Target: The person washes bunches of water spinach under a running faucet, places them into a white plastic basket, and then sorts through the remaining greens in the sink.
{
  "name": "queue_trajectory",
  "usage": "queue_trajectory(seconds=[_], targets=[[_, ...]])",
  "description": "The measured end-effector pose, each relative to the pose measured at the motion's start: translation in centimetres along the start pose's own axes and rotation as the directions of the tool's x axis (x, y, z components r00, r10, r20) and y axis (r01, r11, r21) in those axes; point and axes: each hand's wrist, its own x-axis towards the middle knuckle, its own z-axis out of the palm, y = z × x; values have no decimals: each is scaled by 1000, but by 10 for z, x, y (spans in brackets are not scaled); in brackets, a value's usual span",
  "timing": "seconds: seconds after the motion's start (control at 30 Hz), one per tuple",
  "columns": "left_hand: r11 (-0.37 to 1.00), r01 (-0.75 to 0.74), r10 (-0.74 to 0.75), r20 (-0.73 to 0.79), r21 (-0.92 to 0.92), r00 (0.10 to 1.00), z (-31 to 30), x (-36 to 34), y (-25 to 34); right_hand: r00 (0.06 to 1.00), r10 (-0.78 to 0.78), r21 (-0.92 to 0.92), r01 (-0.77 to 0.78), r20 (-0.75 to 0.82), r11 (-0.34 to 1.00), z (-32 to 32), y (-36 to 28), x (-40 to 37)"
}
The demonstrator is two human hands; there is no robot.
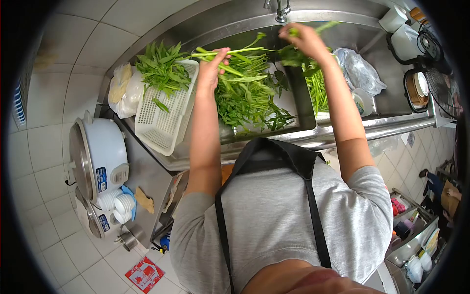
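My left hand [213,68] is closed around a few long pale-green stems of water spinach [235,51], above the left sink basin. My right hand [306,41], slightly blurred, is closed on leafy greens [293,56] over the divider between the basins. A stem end stretches from the left hand toward the right. Below them, a large heap of water spinach [245,100] fills much of the left basin. Left of my left hand, a white perforated basket [155,117] stands tilted, with picked leaves [164,68] at its far end. More stems [318,90] lie in the right basin.
A faucet [281,12] rises at the sink's back. Clear plastic bags [361,71] lie at the right, near a clear container [362,102]. A white bag [126,93] sits left of the basket. A large rice cooker [100,157] and stacked white bowls [117,203] stand at left.
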Motion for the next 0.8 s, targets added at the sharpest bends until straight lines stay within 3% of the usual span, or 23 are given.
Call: queue_trajectory(seconds=[0.07, 0.13, 0.2, 0.27, 0.33, 0.4, 0.5, 0.67, 0.73, 0.8], targets=[[1000, -7, 7, 100, 1, 995, 18, 3, 2, 997, -55, -47, 57, 61, 997, 22, -33, -5], [1000, -2, 5, 177, -17, 984, 26, 2, 4, 963, -20, -183, 72, 268, 981, 31, -39, -5], [996, -43, 65, 312, -78, 948, 28, 1, 5, 970, -22, -221, 77, 240, 972, 25, -39, -10], [996, -26, 51, 314, -85, 948, 20, 0, 3, 971, 110, -323, -37, 210, 946, 0, -39, -16], [998, -63, 65, 311, -14, 948, 8, -2, -5, 958, 202, -318, -131, 204, 939, -25, -27, -27], [999, -46, 40, 335, 11, 941, 3, -5, -10, 952, 198, -277, -130, 232, 952, -47, -17, -42], [951, -35, -94, 394, 306, 914, 6, -8, -16, 922, 298, -292, -223, 246, 930, -63, -22, -59], [947, 1, -109, 318, 321, 942, -3, 2, -34, 888, 438, -357, -367, 140, 859, -93, -6, -80], [980, 51, -86, 180, 191, 980, -13, 3, -34, 868, 493, -316, -455, 50, 833, -114, -6, -90], [987, 53, -75, 147, 152, 986, -25, 5, -35, 828, 561, -316, -537, -16, 783, -128, 0, -101]])
